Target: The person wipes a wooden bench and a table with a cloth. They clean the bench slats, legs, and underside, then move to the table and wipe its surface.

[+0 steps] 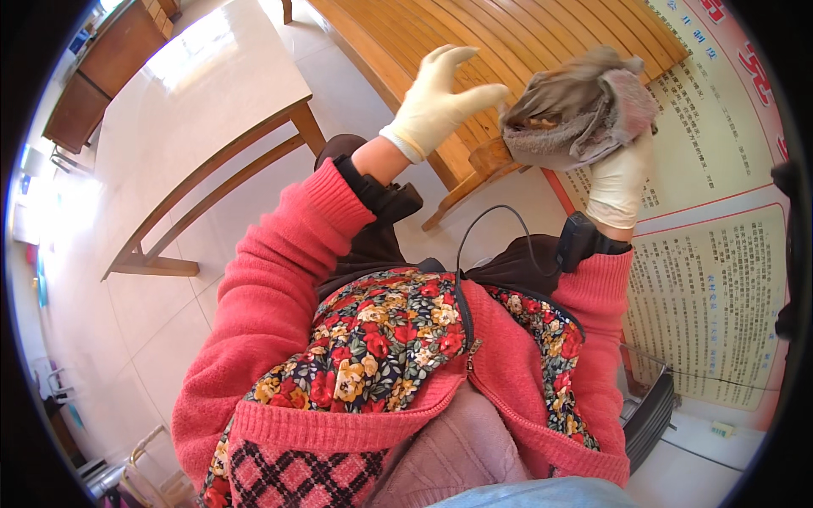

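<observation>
My right hand (621, 181), in a cream rubber glove, is raised with a crumpled, dirty grey cloth (581, 117) in its grip. The cloth is folded over the fingers and hides most of them. Part of it is blurred. My left hand (438, 98), gloved alike, is held to the left of the cloth, apart from it. Its thumb and fingers are spread, with nothing between them. Beyond both hands lies a slatted wooden bench (406, 38) with a varnished surface. Dark straps with small black devices sit around both wrists.
A table (209, 95) with a glossy pale top and wooden legs stands to the left. Posters (705, 273) bearing writing cover the wall on the right. A black slatted metal seat or rack (649, 406) is at lower right. Wooden cabinets (117, 51) stand far left.
</observation>
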`<act>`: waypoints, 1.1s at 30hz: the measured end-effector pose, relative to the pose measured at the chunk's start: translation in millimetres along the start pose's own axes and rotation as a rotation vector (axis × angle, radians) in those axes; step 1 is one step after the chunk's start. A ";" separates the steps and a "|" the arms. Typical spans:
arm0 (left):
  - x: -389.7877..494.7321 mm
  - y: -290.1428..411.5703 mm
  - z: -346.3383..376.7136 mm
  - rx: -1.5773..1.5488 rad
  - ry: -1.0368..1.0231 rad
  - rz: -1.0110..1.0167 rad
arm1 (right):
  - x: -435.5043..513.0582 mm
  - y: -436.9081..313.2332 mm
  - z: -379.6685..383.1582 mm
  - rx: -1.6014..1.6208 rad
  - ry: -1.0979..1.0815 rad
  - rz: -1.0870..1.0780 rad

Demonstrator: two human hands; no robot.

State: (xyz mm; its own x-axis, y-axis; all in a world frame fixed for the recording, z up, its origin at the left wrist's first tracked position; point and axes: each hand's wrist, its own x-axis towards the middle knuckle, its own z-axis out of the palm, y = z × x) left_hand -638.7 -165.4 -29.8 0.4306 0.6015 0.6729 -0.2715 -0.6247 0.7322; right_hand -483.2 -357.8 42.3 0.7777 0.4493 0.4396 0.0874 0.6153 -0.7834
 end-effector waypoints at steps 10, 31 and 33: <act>35.2 34.1 7.2 -0.111 -0.152 -0.089 | -16.0 18.6 11.4 -0.064 -0.089 0.071; 150.3 -45.4 -16.1 -0.963 0.009 -0.510 | 32.3 13.9 -64.3 0.343 -0.133 -0.017; 146.2 -42.5 -9.0 -1.032 0.027 -0.543 | 36.9 15.1 -63.0 -0.029 -0.111 -0.118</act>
State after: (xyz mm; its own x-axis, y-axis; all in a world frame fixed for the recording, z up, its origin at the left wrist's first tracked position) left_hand -572.0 -46.4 38.5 0.6904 0.6833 0.2378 -0.6336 0.4123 0.6547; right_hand -414.0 -372.7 19.1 0.6874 0.4451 0.5739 0.1932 0.6496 -0.7353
